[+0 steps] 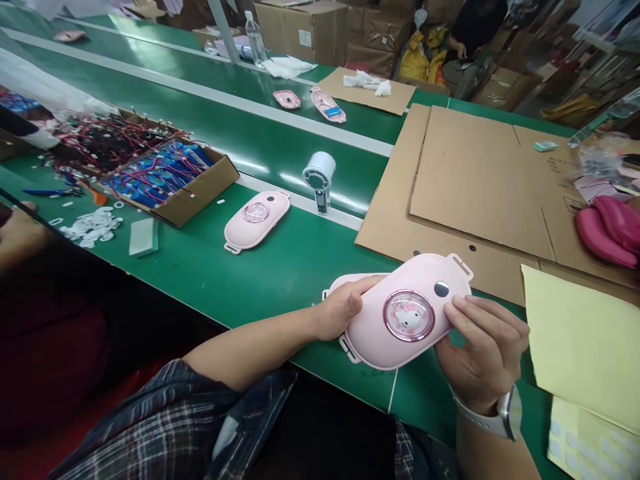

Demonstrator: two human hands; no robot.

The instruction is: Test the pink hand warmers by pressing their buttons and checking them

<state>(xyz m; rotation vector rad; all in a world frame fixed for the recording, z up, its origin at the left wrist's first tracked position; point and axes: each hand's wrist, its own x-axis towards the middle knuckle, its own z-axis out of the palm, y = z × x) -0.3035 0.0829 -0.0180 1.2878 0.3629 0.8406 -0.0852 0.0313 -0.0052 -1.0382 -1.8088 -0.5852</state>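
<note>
I hold a pink oval plastic shell (pixel 395 333) with a round clear window showing a cartoon cat, just above the near edge of the green table (pixel 280 267). My left hand (pixel 340 308) grips its left end, thumb on top. My right hand (pixel 483 350), a watch on its wrist, holds the right end, with fingertips near a small dark hole. A second pink piece sits behind the shell, partly hidden.
Another pink shell (pixel 256 220) lies on the table further left. A white handheld fan (pixel 319 179) stands by the belt. A cardboard box of blue parts with red wires (pixel 165 177) sits left. Flat cardboard (pixel 480 180) and yellow sheets (pixel 585 340) lie right. A co-worker's arm (pixel 20 230) is at far left.
</note>
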